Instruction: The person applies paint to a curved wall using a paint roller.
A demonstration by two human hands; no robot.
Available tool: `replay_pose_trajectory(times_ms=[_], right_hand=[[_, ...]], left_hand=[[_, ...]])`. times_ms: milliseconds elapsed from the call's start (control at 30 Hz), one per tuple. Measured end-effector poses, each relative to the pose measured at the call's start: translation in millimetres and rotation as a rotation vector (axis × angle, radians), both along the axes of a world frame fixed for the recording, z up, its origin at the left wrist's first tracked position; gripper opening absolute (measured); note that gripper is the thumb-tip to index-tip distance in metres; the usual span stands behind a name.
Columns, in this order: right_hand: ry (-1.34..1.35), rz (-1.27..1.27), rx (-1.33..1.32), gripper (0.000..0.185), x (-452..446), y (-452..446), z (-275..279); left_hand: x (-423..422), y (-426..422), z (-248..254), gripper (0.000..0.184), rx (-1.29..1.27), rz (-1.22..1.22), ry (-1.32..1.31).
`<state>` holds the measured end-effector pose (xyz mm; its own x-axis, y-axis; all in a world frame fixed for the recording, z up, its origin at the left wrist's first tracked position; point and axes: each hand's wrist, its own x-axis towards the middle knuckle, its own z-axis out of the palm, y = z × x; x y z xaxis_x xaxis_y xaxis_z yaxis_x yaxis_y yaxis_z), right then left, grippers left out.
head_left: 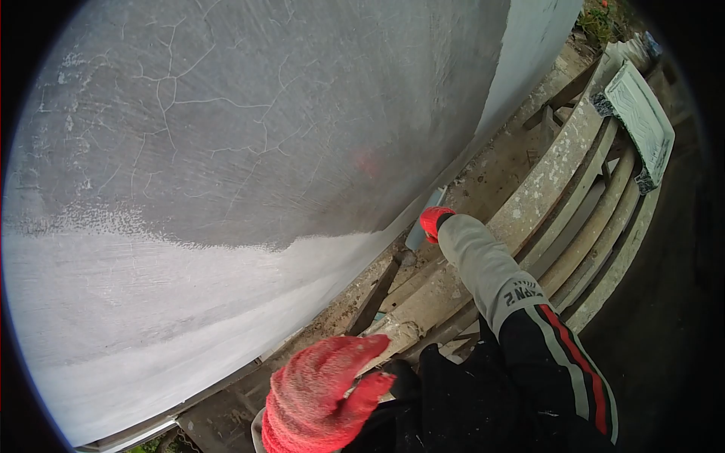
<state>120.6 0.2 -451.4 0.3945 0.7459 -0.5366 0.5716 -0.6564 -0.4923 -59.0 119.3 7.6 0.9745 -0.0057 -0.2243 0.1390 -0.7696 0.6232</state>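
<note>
My right hand (436, 223), in a red glove, is closed low beside the wall. A flat, light blue-grey blade-like tool (416, 235) shows along its far side and below it; its handle is hidden in my grip. The tool stands close to the foot of the wall (302, 136), and I cannot tell whether it touches. Nearer to me, my left hand (325, 396), also in a red glove, holds nothing. Its thumb is apart from its fingers, over the end of the wooden planks.
Worn, spattered planks (555, 177) run along the wall at my right. On their far end rests a white, paint-coated tray-like piece (640, 121) with dark, rough corners. The wall is grey and cracked above, white below. Wooden supports (375, 296) stand beneath.
</note>
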Motion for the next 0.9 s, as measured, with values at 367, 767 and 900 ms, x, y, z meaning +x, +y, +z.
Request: replay_pose_trajectory(times_ms=[367, 767, 900], right_hand=[[0.312, -0.418, 0.032, 0.038, 6.6, 7.1, -66.0], [0.387, -0.616, 0.075, 0.037, 8.6, 4.5, -84.2], [0.511, -0.722, 0.137, 0.039, 8.1, 6.9, -100.6]], left_hand=[[3.7, 3.1, -19.2, 0.039, -0.201, -0.918, 0.08], [-9.6, -8.9, -6.8, 0.028, -0.094, -0.585, 0.297], [-12.3, -5.4, -14.3, 0.028, -0.133, -0.596, 0.266]])
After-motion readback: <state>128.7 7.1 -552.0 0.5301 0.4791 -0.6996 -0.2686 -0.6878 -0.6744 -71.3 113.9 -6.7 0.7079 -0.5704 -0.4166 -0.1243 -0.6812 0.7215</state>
